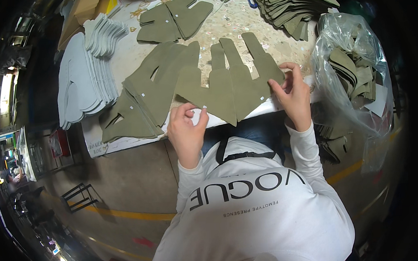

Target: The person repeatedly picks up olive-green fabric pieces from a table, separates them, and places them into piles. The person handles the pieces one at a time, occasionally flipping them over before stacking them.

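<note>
Two olive-green cut fabric pieces with slots and long tabs lie side by side at the table's near edge: a left piece and a right piece. Their pointed lower ends meet over the edge, and small white stickers dot them. My right hand holds the outer edge of the right piece, thumb on top and fingers curled around the side. By the lower left corner of the left piece is my left hand, its thumb and bent fingers apart with nothing between them.
More olive pieces spread out left of my hands, with another pair behind. Pale grey pieces are stacked at far left, olive ones at far right. A clear plastic bag of pieces hangs at the table's right side.
</note>
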### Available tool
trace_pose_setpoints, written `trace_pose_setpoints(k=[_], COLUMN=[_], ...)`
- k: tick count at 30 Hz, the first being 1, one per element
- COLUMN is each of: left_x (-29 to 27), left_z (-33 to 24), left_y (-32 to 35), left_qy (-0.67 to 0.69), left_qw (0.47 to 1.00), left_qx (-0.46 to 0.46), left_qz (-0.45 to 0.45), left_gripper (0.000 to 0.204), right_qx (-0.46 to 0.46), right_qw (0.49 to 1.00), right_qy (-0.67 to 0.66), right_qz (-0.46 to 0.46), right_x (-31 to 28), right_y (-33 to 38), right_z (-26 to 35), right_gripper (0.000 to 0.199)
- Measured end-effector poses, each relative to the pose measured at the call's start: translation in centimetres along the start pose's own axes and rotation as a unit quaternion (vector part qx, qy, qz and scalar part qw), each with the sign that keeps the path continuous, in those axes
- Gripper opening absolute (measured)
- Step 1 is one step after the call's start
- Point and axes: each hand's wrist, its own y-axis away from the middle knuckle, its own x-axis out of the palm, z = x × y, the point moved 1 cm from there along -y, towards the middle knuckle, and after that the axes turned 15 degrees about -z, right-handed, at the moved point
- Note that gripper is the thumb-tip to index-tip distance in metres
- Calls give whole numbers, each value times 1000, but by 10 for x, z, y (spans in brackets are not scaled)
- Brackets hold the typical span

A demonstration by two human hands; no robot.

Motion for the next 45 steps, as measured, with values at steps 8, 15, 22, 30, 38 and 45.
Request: trace_pose_setpoints(k=[8, 15, 22, 30, 38, 45], left_x=[6, -26, -4, -19, -39, -42], left_z=[-4, -43, -70, 10, 14, 18], left_y=[-19, -63, -58, -42, 7, -6], left_qy=[269, 349, 479, 141, 63, 86], left_qw=[960, 930, 838, 988, 998, 996], left_qx=[-55, -33, -34, -4, 31, -14], left_qz=[-57, 110, 260, 64, 0, 29], left_gripper=[13, 34, 36, 30, 29, 36], right_qx=[-56, -124, 40, -26, -118, -102], right_qw=[993, 983, 942, 939, 898, 926], right_qy=[-97, -70, -334, -340, -388, -300], right_qz=[-30, -118, 7, 36, 171, 205], right_x=[3, -18, -47, -79, -43, 6], right_y=[18, -16, -24, -32, -14, -24], right_z=[6, -32, -5, 54, 101, 46], right_gripper=[74, 47, 37, 39, 42, 43])
